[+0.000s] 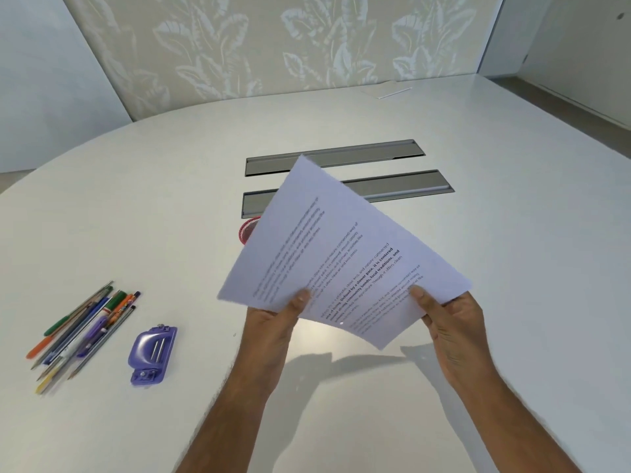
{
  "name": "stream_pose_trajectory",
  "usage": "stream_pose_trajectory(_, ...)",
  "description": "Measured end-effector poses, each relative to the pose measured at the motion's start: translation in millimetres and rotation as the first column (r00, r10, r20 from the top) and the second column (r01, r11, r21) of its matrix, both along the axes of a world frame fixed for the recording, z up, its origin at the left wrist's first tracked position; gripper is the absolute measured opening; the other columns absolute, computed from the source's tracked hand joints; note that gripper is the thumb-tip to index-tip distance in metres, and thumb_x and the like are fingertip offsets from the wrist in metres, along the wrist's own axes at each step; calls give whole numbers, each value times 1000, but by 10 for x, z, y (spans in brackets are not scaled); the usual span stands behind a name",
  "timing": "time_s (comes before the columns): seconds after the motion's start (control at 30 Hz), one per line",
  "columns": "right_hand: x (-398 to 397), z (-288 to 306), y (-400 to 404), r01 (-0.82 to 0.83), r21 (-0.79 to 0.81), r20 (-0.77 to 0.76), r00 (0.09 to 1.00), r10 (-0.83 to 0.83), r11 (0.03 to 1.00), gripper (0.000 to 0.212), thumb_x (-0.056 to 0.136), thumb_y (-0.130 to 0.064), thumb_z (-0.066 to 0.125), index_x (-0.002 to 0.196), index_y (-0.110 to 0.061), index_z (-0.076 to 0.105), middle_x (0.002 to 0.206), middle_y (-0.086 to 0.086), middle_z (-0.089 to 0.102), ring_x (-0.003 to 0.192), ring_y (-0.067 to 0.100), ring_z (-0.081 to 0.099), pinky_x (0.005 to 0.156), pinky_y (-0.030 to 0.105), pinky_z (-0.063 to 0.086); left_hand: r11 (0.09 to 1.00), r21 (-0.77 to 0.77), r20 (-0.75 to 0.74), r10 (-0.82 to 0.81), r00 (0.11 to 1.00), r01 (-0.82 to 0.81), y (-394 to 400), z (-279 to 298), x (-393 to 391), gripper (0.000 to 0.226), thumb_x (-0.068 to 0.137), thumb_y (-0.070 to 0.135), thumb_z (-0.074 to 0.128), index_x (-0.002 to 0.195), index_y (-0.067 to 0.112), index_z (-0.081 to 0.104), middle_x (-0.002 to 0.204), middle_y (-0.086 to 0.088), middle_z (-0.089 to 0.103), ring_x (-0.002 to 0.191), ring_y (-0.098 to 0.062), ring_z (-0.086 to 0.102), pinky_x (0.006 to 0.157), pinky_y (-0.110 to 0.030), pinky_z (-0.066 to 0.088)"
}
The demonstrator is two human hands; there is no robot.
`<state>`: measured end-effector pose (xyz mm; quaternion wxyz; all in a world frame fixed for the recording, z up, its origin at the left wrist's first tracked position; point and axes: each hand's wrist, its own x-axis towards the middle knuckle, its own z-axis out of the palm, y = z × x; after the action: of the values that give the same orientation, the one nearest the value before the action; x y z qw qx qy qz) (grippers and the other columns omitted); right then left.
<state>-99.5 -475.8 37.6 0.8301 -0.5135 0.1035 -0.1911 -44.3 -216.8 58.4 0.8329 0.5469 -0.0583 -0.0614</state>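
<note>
The printed sheets (345, 257) are lifted off the desk (512, 268) over its middle, tilted. The left hand (276, 322) and right hand (450, 322) each pinch the near edge, thumbs on top, probably to square the pages. A purple hole punch (152, 356) and loose pens (85, 332) lie toward the left edge; leaf-patterned wall (273, 46) behind.

Pens (85, 332), purple punch (153, 355), perhaps red cup (248, 228).
</note>
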Motion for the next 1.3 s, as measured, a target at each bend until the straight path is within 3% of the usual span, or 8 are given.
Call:
stream_pose_trajectory(0.13, -30, 34, -123, 68, -78, -27, 997, -70, 995, 57, 72, -38, 95, 124, -24, 76, 129, 7, 77, 117, 22, 74, 92, 30, 61, 999, -30, -27, 34, 999, -35, 206, 40, 10, 53, 89, 25, 84, 140, 27, 67, 143, -5, 70, 131, -25, 67, 103, -34, 56)
stream_pose_trajectory(0.37, -76, 84, -189, 137, -172, -49, 988, -147, 976, 35, 82, -22, 85, 116, -23, 77, 118, 2, 81, 100, 13, 78, 78, 21, 61, 929, 369, 27, -4, 1000, -6, 427, -27, -61, 30, 99, 39, 70, 123, 22, 78, 121, -2, 81, 113, -27, 76, 96, -43, 60)
stream_pose_trajectory(0.63, -139, 216, -160, 86, -389, -43, 993, -112, 917, 23, 86, -32, 80, 106, -24, 74, 104, -6, 82, 91, 9, 78, 71, 18, 60, 868, 485, 19, -129, 992, 103, 451, 70, -115, 36, 96, 56, 65, 118, 32, 80, 117, 9, 82, 109, -10, 77, 86, -14, 57)
stream_pose_trajectory(0.8, -142, 334, -139, 81, -530, -28, 993, -113, 844, 19, 87, -40, 79, 102, -30, 70, 99, -8, 79, 85, 8, 77, 65, 18, 60, 818, 571, 31, -105, 994, 69, 411, 194, -71, 37, 87, 71, 63, 104, 42, 79, 105, 16, 83, 95, -7, 79, 74, -22, 62)
stream_pose_trajectory(0.93, -138, 450, -123, 103, -524, 13, 994, -113, 846, 19, 86, -41, 79, 103, -37, 70, 103, -12, 79, 89, 6, 78, 67, 19, 62, 795, 606, 71, -18, 997, -29, 391, 286, -45, 22, 85, 71, 63, 101, 59, 72, 92, 19, 82, 79, -8, 80, 60, -23, 63)
stream_pose_trajectory(1.03, -152, 466, -107, 126, -486, 38, 992, -123, 865, 21, 86, -37, 81, 105, -39, 71, 107, -11, 81, 91, 6, 79, 69, 18, 61, 813, 579, 111, -13, 994, -54, 359, 281, -48, 14, 88, 62, 65, 99, 60, 72, 95, 20, 81, 83, -8, 79, 63, -24, 65)
stream_pose_trajectory(1.13, -169, 346, -76, 117, -498, -20, 989, -147, 859, 23, 86, -37, 82, 106, -38, 72, 106, -15, 81, 89, 6, 80, 65, 18, 62, 834, 550, 95, -19, 995, -37, 314, 131, -79, 14, 95, 50, 68, 106, 46, 76, 106, 20, 81, 96, -7, 78, 72, -21, 62)
stream_pose_trajectory(1.3, -198, 18, -39, 12, -483, -146, 985, -94, 876, 22, 84, -30, 81, 105, -27, 76, 100, -16, 83, 91, 10, 81, 68, 16, 61, 840, 541, -1, -61, 998, 52, 257, -150, -164, 22, 103, 37, 65, 122, 30, 74, 118, 12, 81, 109, -10, 76, 91, -35, 61)
